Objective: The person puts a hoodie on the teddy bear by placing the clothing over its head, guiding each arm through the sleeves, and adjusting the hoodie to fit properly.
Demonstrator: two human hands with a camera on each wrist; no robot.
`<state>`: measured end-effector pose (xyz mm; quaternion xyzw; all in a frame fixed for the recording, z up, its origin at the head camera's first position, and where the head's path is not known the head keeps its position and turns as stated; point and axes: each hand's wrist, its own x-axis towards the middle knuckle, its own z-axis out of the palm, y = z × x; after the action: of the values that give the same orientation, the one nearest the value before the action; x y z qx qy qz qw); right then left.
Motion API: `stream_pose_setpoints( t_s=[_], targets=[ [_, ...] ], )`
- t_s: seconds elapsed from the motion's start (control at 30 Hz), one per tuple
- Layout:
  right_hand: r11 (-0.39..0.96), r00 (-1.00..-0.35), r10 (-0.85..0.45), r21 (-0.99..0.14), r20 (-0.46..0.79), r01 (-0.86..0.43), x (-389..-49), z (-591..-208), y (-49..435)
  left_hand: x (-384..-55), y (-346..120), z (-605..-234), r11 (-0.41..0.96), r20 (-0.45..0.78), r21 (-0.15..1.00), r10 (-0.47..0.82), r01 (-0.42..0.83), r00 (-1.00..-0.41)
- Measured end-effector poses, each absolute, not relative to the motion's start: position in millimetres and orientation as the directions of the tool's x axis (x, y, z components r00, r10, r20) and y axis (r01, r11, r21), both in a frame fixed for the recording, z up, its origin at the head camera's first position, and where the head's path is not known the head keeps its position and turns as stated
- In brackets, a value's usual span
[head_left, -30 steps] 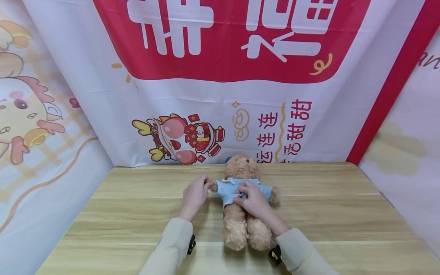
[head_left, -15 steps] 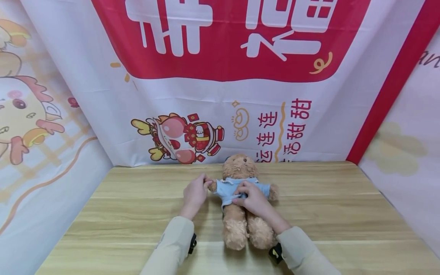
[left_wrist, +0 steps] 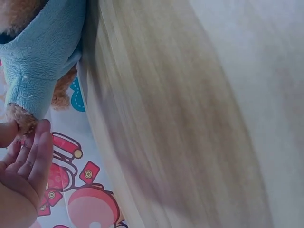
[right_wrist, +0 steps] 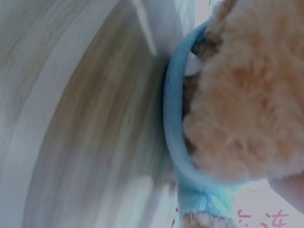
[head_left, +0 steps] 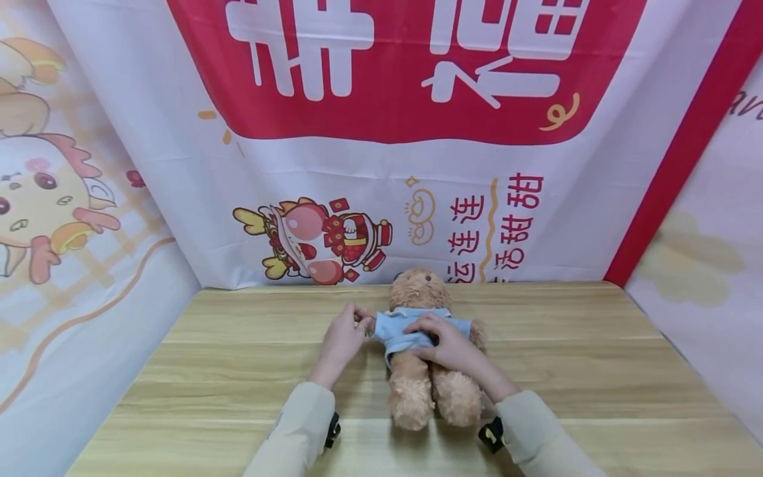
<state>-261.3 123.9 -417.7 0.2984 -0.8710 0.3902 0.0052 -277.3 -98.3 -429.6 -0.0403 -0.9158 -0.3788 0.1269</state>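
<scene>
A brown plush teddy bear [head_left: 411, 397] in a light blue shirt [head_left: 396, 328] lies face up on the wooden table, its head towards the back wall. My left hand [head_left: 344, 334] pinches the paw on the bear's left side in the picture; the left wrist view shows that furry paw [left_wrist: 23, 118] between thumb and fingers. Across the bear's belly, my right hand [head_left: 450, 341] grips the front of the shirt near the hem, thumb below and fingers above. The right wrist view shows the fluffy legs [right_wrist: 251, 90] and the shirt's hem [right_wrist: 173, 109], with little of the hand.
The wooden table [head_left: 208, 371] runs back to a hanging white and red cloth [head_left: 387, 159] printed with characters and a cartoon figure. Printed cloths also hang at the left [head_left: 71, 278] and right [head_left: 703, 265] sides.
My right hand has shifted slightly right over the shirt, and the bear's legs have swung a little to the right. My left hand keeps its pinch on the paw.
</scene>
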Motion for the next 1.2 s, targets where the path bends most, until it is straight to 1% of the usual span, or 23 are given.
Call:
stream_pose_setpoints(
  t_s=[0.07,0.13,0.33,0.43,0.5,0.63,0.73,0.97,1.2],
  targets=[
    [0.511,-0.814,-0.525,-0.672,0.250,-0.536,-260,-415,129,-278,-97,-429,0.685,0.249,0.707,-0.006,0.178,-0.968],
    [0.513,-0.813,-0.520,-0.667,0.260,-0.541,-259,-413,134,-278,-97,-429,0.682,0.250,0.704,0.021,0.197,-0.968],
    [0.612,-0.871,-0.400,-0.624,0.286,-0.486,-257,-409,149,-279,-97,-431,0.723,0.338,0.617,0.112,0.310,-0.935],
    [0.635,-0.874,-0.379,-0.602,0.305,-0.485,-257,-410,156,-279,-96,-432,0.708,0.348,0.632,0.106,0.316,-0.932],
    [0.621,-0.863,-0.391,-0.601,0.319,-0.503,-256,-411,159,-278,-95,-432,0.701,0.316,0.654,0.087,0.284,-0.945],
    [0.575,-0.845,-0.406,-0.621,0.349,-0.533,-253,-410,162,-276,-92,-432,0.707,0.195,0.683,0.061,0.181,-0.979],
    [0.535,-0.834,-0.421,-0.645,0.356,-0.546,-250,-407,164,-276,-90,-433,0.709,0.139,0.692,0.052,0.134,-0.989],
    [0.523,-0.829,-0.480,-0.665,0.287,-0.533,-250,-408,169,-277,-90,-435,0.692,0.147,0.706,0.059,0.147,-0.987],
    [0.498,-0.770,-0.575,-0.628,0.277,-0.598,-253,-409,173,-278,-89,-436,0.718,0.181,0.667,0.106,0.202,-0.978]
  ],
)
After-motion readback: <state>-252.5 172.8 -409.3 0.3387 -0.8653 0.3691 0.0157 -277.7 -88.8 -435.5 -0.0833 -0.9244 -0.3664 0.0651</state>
